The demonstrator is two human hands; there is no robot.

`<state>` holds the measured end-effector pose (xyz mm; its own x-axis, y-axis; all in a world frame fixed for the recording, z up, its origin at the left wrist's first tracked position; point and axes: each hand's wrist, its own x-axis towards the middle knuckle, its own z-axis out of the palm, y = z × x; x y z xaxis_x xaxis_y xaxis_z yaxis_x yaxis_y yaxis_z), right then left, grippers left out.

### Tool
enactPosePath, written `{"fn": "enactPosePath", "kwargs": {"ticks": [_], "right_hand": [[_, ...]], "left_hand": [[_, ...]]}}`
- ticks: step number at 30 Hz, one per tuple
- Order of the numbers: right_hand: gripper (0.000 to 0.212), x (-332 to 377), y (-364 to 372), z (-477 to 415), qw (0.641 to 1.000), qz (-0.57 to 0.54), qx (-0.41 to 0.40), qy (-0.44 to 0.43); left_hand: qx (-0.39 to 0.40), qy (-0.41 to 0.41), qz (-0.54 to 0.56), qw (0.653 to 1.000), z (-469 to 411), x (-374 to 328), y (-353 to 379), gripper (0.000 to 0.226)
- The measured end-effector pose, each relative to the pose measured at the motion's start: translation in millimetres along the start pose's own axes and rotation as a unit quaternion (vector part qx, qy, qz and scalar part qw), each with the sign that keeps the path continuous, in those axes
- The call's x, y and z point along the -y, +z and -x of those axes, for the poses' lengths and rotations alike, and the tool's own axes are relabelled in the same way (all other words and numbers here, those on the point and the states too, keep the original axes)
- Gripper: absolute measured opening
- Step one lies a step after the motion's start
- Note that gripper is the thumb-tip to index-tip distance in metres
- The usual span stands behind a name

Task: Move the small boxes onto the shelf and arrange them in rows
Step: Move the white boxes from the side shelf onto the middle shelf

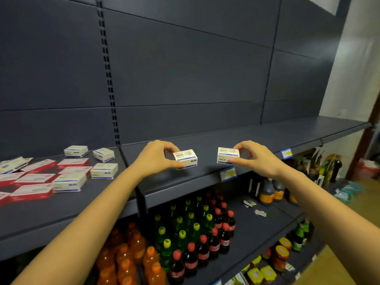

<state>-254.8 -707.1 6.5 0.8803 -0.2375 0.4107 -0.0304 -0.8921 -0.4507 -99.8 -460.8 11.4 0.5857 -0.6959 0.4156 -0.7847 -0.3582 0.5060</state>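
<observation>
The left paper-clip box (187, 158) is pinched between thumb and fingers of the left hand (156, 157). The right paper-clip box (227, 155) is pinched the same way by the right hand (254, 159). The two are side by side but apart, low over the front of the dark shelf (267, 136); whether they touch it I cannot tell. Further left on this level lie loose white boxes (104, 171) and red-and-white boxes (73, 163). A price tag (227, 174) hangs on the shelf edge, with soda bottles (185, 233) on the level below.
</observation>
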Motion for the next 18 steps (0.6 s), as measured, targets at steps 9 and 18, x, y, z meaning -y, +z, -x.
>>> {"fn": "enactPosePath", "kwargs": {"ticks": [9,18], "right_hand": [[0.03,-64.9,-11.4,-31.9,1.0,-0.018,0.012,-0.012],[0.03,-108.5,-6.1,-84.4,0.996,-0.01,0.063,-0.064]], "left_hand": [[0.024,-0.017,-0.042,0.999,-58.3,-12.8,50.4,0.035],[0.04,-0.054,-0.088,0.994,-99.0,1.2,83.0,0.038]]}}
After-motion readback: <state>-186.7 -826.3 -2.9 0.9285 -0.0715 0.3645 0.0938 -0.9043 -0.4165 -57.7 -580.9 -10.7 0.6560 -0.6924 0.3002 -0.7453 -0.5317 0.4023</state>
